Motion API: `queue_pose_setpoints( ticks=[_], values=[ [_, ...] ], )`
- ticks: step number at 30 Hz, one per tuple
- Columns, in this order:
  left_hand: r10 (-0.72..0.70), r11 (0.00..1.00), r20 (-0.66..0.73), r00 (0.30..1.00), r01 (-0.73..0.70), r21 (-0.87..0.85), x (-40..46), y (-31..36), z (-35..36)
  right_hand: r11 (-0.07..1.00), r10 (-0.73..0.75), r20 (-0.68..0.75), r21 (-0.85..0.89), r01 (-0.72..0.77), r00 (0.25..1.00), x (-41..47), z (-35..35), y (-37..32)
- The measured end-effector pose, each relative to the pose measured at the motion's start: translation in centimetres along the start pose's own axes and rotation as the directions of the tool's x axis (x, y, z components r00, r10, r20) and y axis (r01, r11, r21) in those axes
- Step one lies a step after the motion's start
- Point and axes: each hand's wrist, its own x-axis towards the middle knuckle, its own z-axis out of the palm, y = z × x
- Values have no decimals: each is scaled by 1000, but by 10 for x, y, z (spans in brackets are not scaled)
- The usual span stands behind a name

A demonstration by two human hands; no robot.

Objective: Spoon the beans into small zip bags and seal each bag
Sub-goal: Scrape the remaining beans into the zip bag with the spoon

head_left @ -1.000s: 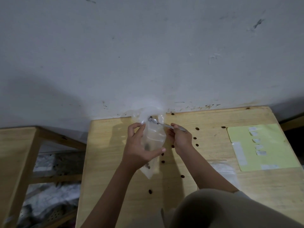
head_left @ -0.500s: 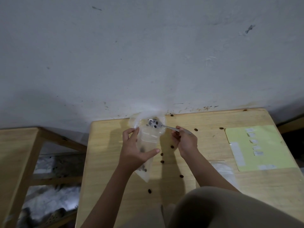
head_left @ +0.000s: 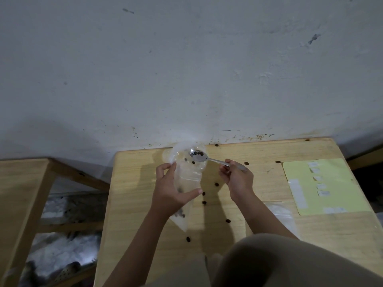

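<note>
The wall (head_left: 186,69) is filling the upper half of the view, and the far edge of the wooden table (head_left: 259,220) is butting against it at 12 o'clock. The table's left edge is running from 11 o'clock down to 7 o'clock; beyond it, at 9 o'clock, a second wooden bench (head_left: 18,183) is standing apart across a gap. A bare run of tabletop is lying at 9 o'clock of the hands, between them and the left edge.

At 3 o'clock a yellow-green sheet (head_left: 339,193) is lying flat near the right edge, carrying several small white labels (head_left: 319,179). A stack of clear bags (head_left: 277,212) is lying at 4 o'clock, partly hidden under the right forearm.

The zip bag (head_left: 188,175) is being held above the table centre, mouth open toward 12 o'clock, bottom corner hanging toward 6 o'clock. A few beans are sitting low inside it and several more are showing near its mouth.

The left hand (head_left: 172,193) is grasping the bag, thumb across its front and fingers pinching its left rim. The right hand (head_left: 238,179) is gripping the handle of the spoon (head_left: 199,157), whose bowl is resting at the bag mouth and holding a few beans.

Loose beans (head_left: 204,203) are lying scattered on the table from 12 o'clock through 6 o'clock.
</note>
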Motion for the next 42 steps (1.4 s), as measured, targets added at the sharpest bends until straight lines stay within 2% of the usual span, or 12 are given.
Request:
queue_pose_setpoints(
  ticks=[6, 11, 17, 21, 23, 25, 28, 33, 36, 39, 42],
  values=[
    [-32, 999, 8, 999, 32, 13, 2, -4, -1, 1000, -30, 38, -5, 30, 999, -3, -12, -10],
    [-22, 999, 24, 999, 22, 30, 3, -7, -1, 977, -157, 156, -117, 177, 975, -17, -17, -17],
    [13, 997, 31, 999, -16, 79, 2, -10, 1, 897, -302, 366, -202, 392, 880, -38, -20, -26],
    [31, 993, 39, 999, -35, 110, 3, -9, 2, 736, -394, 509, -324, 595, 765, -45, -24, -29],
    [45, 991, 36, 998, -49, 127, 3, -10, 2, 731, -441, 477, -301, 613, 760, -46, -22, -31],
    [69, 986, 26, 997, -72, 147, 2, -11, 2, 737, -487, 382, -303, 604, 785, -41, -19, -31],
    [117, 975, 12, 993, -117, 191, 0, -12, 3, 690, -516, 303, -408, 598, 801, -29, -10, -27],
    [181, 952, 7, 983, -177, 248, -3, -13, 5, 496, -513, 419, -567, 657, 749, -17, 5, -13],
    [234, 934, 11, 972, -228, 276, -4, -14, 7, 446, -513, 437, -600, 664, 739, -10, 12, -2],
    [252, 929, 14, 968, -246, 275, -4, -14, 7, 449, -517, 421, -608, 655, 745, -5, 15, 4],
    [256, 932, 12, 967, -250, 262, -4, -13, 7, 571, -447, 297, -631, 525, 843, 8, 16, 9]
  ],
)
